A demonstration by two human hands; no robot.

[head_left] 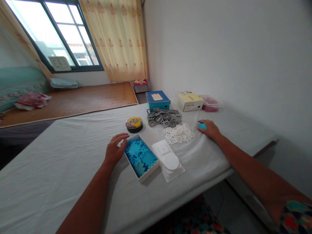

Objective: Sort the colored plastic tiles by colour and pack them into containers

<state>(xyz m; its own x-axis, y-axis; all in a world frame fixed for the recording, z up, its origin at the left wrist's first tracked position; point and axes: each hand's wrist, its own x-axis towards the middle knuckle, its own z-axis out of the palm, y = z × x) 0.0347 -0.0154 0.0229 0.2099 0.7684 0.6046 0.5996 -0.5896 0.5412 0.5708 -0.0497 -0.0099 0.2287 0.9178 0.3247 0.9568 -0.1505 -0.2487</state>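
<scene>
My left hand rests on the sheet against the left wall of a white box filled with blue plastic pieces; its fingers are loosely spread. My right hand reaches to the right and its fingers close over a small blue piece lying on the sheet. Between the hands lie a heap of white lattice pieces and a white moulded tray. A heap of grey lattice pieces sits further back.
A round yellow-lidded black tin stands behind the box. At the back stand a blue box, a white and yellow box and a clear tub with pink contents. The white-sheeted table ends near me; a wall is on the right.
</scene>
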